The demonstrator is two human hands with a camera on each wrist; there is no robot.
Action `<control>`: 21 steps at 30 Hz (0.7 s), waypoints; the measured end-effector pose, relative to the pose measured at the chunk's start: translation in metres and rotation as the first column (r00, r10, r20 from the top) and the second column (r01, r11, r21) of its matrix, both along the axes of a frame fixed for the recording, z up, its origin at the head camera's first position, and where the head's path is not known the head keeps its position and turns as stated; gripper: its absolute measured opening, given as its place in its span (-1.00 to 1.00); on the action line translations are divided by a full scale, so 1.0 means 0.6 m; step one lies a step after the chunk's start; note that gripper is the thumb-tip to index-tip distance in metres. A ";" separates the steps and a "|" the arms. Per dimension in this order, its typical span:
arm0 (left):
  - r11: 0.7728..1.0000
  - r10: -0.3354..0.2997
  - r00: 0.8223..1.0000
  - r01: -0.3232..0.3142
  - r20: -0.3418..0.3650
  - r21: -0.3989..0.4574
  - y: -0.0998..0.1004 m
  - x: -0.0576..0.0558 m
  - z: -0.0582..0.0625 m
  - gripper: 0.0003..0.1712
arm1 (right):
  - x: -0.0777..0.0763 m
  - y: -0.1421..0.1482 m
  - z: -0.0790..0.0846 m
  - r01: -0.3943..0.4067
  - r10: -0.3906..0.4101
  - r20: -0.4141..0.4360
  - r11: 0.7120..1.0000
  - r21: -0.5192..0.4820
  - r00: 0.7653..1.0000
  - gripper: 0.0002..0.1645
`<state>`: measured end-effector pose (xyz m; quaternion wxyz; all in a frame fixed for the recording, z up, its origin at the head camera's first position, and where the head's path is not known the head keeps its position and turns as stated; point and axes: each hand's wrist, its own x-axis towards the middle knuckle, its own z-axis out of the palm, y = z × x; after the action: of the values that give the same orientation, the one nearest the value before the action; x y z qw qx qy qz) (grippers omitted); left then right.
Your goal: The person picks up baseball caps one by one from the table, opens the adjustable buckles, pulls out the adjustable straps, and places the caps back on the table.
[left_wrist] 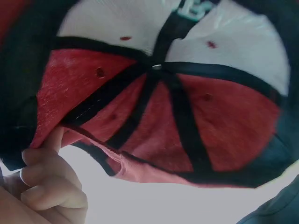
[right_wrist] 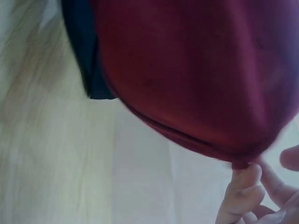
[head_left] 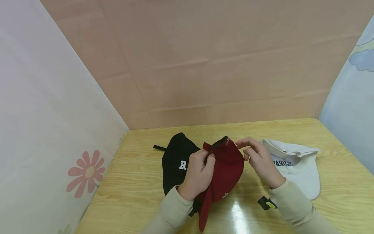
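A red baseball cap is held up on its side, brim pointing down toward the front. My left hand grips its rim near the back opening, thumb against curled fingers. The left wrist view shows the cap's inside, with red and white panels and dark seam tapes; the left fingers are at the rim. My right hand is at the crown's right side, its fingertips touching the cloth. In the right wrist view its fingers meet the cap's lower edge, with the thumb apart from them.
A black cap with a white letter R lies behind and left of the red one. On the right, a white cap rests with its inside showing. A small black-and-yellow piece is beside the right wrist. Wood-grain table underneath; walls surround it.
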<state>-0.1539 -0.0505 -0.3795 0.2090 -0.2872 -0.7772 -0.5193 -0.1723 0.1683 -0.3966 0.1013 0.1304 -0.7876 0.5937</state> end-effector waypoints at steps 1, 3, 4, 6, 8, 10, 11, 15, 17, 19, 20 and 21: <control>1.000 -0.002 1.000 0.003 -0.011 0.021 -0.001 0.000 0.001 -0.53 | -0.002 0.003 -0.002 0.003 -0.003 0.015 1.000 0.007 1.000 -0.58; 0.998 0.003 0.999 -0.001 -0.036 0.060 -0.002 -0.001 0.000 -0.51 | -0.005 0.008 -0.005 -0.012 0.012 0.037 1.000 0.007 0.999 -0.50; 0.997 0.011 0.999 -0.007 -0.050 0.079 -0.003 -0.002 -0.001 -0.51 | -0.007 0.010 -0.006 -0.030 0.030 0.045 1.000 -0.005 0.999 -0.48; 0.992 0.020 0.997 -0.010 -0.075 0.123 -0.004 -0.005 -0.003 -0.50 | -0.011 0.014 -0.007 -0.087 0.088 0.051 0.996 -0.038 0.995 -0.46; 0.986 0.030 0.995 -0.014 -0.093 0.166 -0.005 -0.009 -0.007 -0.50 | -0.013 0.016 -0.008 -0.149 0.153 0.049 0.986 -0.078 0.987 -0.48; 0.979 0.036 0.995 -0.017 -0.089 0.204 -0.006 -0.014 -0.010 -0.50 | -0.014 0.017 -0.008 -0.196 0.201 0.038 0.974 -0.116 0.979 -0.49; 0.975 0.041 0.996 -0.024 -0.075 0.222 -0.007 -0.017 -0.012 -0.50 | -0.014 0.017 -0.007 -0.205 0.210 0.030 0.971 -0.125 0.977 -0.50; 0.963 0.069 0.997 -0.071 0.016 0.262 -0.008 -0.025 -0.016 -0.51 | -0.011 0.017 -0.006 -0.178 0.178 -0.014 0.976 -0.126 0.984 -0.57; 0.958 0.084 0.995 -0.097 0.059 0.268 -0.009 -0.029 -0.018 -0.51 | -0.009 0.017 -0.004 -0.146 0.144 -0.025 0.983 -0.114 0.989 -0.66; 0.958 0.085 0.992 -0.106 0.089 0.265 -0.011 -0.034 -0.020 -0.52 | -0.008 0.018 -0.001 -0.111 0.109 -0.026 0.989 -0.096 0.994 -0.72; 0.960 0.081 0.991 -0.106 0.107 0.257 -0.012 -0.036 -0.021 -0.52 | -0.008 0.018 0.001 -0.089 0.087 -0.025 0.992 -0.084 0.996 -0.75; 0.963 0.076 0.989 -0.106 0.129 0.246 -0.012 -0.039 -0.023 -0.53 | -0.008 0.018 0.003 -0.061 0.059 -0.028 0.996 -0.069 0.998 -0.76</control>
<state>-0.1773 -0.0580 -0.3935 0.2212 -0.1909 -0.7284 -0.6198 -0.1768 0.1791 -0.3948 0.0979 0.1580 -0.7606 0.6220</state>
